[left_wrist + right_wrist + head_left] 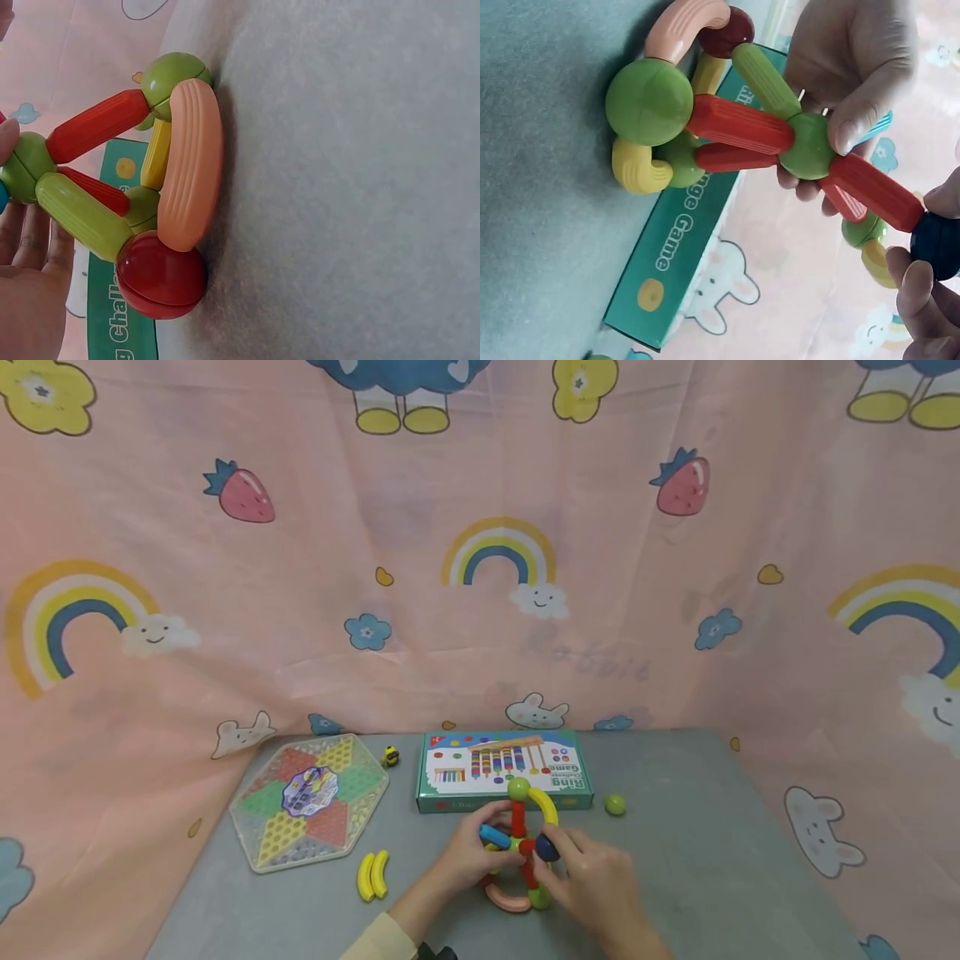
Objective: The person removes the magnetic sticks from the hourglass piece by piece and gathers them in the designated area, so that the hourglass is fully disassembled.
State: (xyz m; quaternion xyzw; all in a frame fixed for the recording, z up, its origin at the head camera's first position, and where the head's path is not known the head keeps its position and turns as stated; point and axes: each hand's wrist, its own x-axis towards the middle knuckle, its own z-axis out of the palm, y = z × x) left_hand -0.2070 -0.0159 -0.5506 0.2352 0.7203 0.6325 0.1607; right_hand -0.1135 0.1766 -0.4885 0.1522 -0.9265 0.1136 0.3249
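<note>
A model of toy sticks and balls stands upright on the table between the two hands. At its hub is a green ball [811, 145], which my left hand [467, 853] grips with the thumb on its near side and fingers behind. My right hand [596, 872] pinches a dark blue ball [934, 246] at the end of a red stick [877, 193] coming off the hub. A blue stick [495, 837] points to the left. Above, a green ball [519, 789] bears a curved yellow stick [545, 806]. The base has a curved pink stick [193, 165] and a red ball [161, 276].
Behind the model lies a green ring game box [504, 772], with a loose green ball [615, 805] to its right. Leftward are a hexagonal game board [273, 793], a small bee toy [391, 756] and two curved yellow sticks [365, 877]. A patterned pink cloth [480, 668] hangs behind.
</note>
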